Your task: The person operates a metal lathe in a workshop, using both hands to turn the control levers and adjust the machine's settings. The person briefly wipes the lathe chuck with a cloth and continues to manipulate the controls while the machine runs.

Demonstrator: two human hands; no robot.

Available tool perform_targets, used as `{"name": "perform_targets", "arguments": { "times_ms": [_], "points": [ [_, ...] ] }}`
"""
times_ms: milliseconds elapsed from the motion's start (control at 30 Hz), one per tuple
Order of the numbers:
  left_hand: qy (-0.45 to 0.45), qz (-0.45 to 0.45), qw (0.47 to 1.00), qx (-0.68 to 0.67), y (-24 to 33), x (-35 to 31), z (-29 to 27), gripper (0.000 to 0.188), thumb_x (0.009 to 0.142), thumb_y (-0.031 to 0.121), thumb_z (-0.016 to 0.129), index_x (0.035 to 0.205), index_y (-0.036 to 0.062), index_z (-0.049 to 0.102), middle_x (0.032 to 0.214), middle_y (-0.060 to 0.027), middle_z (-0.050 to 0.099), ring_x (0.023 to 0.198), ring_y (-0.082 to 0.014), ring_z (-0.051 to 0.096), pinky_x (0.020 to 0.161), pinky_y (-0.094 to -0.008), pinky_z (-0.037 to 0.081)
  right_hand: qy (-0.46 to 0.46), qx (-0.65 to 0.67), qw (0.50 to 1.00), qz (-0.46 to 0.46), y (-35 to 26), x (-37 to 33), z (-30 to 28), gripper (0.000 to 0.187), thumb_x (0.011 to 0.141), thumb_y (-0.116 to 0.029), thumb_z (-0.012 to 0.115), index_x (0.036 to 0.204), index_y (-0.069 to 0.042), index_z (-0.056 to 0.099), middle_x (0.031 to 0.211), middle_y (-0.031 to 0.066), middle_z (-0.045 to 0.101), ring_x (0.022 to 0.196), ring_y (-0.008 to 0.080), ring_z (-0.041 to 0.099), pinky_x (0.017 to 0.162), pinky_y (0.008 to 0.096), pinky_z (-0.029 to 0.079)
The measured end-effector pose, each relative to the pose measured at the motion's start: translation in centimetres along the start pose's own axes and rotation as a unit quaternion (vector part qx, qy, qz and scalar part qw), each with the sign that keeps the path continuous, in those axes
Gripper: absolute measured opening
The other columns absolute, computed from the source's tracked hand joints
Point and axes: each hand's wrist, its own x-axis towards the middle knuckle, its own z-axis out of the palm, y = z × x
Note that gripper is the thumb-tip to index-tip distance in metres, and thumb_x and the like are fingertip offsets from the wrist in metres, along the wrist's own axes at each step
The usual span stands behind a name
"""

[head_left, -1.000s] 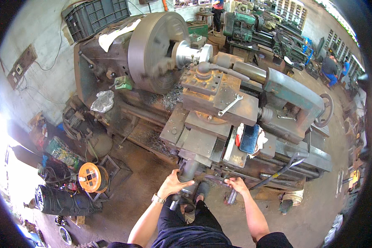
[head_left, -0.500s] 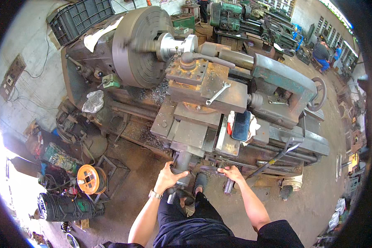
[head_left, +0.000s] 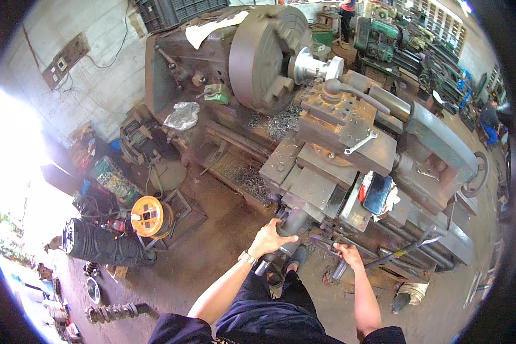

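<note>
My left hand (head_left: 271,238) is closed around the crank handle (head_left: 264,267) at the front of a lathe's cross slide, its thumb stretched across the round shaft housing (head_left: 293,225). To its right, my right hand (head_left: 350,254) grips the rim of a handwheel (head_left: 323,243), close to the wheel's handle (head_left: 339,270). Beyond my hands, a shiny turned metal workpiece (head_left: 308,66) sits between the big chuck (head_left: 258,60) and the tailstock (head_left: 441,129). The tool post (head_left: 331,94) with its lever stands close beside the workpiece.
A wrench (head_left: 361,143) lies on the slide; a phone (head_left: 378,194) rests on a rag nearby. Metal chips (head_left: 278,121) cover the bed under the chuck. At left on the floor stand an orange cable reel (head_left: 148,217) and a black cylindrical bag (head_left: 100,243). Other people are farther back.
My view has swung left, so the lathe sits farther right in the picture. The chuck's jaws, smeared before, show more distinctly now. Both hands keep their places on the controls.
</note>
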Motion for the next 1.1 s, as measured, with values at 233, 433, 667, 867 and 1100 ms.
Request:
{"name": "perform_targets", "arguments": {
  "times_ms": [233,433,667,867,1100],
  "points": [
    [0.005,0.002,1.000,0.008,0.2,-0.4,-0.1,0.097,0.068,0.068,0.080,0.133,0.0006,0.054,0.114,-0.0292,0.067,0.111,-0.0396,0.066,0.096,-0.0436,0.051,0.007,0.060,0.998,-0.020,0.4,0.0,0.2,0.044,0.085,-0.045,0.075,0.071,-0.004,0.069,0.065,0.0040,0.064,0.061,0.0113,0.060,0.059,0.0302,0.046],
    [-0.015,0.004,1.000,-0.008,0.2,-0.3,-0.2,0.101,0.068,0.070,0.078,0.134,-0.0021,0.052,0.120,-0.0303,0.064,0.115,-0.0406,0.063,0.099,-0.0442,0.050,-0.019,0.081,0.996,-0.027,0.1,-0.5,0.0,0.041,0.087,-0.043,0.073,0.078,-0.004,0.071,0.070,0.0034,0.066,0.064,0.0114,0.060,0.063,0.0294,0.047],
    [-0.010,0.004,1.000,0.007,0.2,-0.3,-0.2,0.101,0.067,0.070,0.079,0.134,-0.0008,0.051,0.123,-0.0289,0.063,0.117,-0.0393,0.062,0.099,-0.0446,0.050,0.007,-0.026,0.999,-0.034,-0.3,-0.2,0.0,0.044,0.084,-0.044,0.077,0.077,-0.002,0.070,0.071,0.0039,0.067,0.065,0.0123,0.060,0.062,0.0301,0.047],
    [-0.017,-0.008,1.000,0.003,0.4,0.0,-0.3,0.101,0.066,0.068,0.081,0.133,-0.0017,0.052,0.120,-0.0285,0.065,0.115,-0.0382,0.063,0.099,-0.0430,0.050,-0.044,0.096,0.991,-0.078,1.6,0.4,-0.6,0.038,0.089,-0.037,0.072,0.074,-0.002,0.067,0.068,0.0016,0.064,0.064,0.0103,0.058,0.063,0.0293,0.046],
    [-0.026,-0.012,1.000,-0.005,1.0,-0.5,-0.6,0.100,0.067,0.066,0.082,0.134,-0.0008,0.051,0.124,-0.0290,0.063,0.118,-0.0392,0.061,0.101,-0.0444,0.049,-0.047,0.100,0.993,-0.039,1.7,0.3,-0.4,0.030,0.092,-0.030,0.069,0.086,0.000,0.067,0.073,0.0035,0.066,0.068,0.0124,0.059,0.069,0.0303,0.048]
  ]
}}
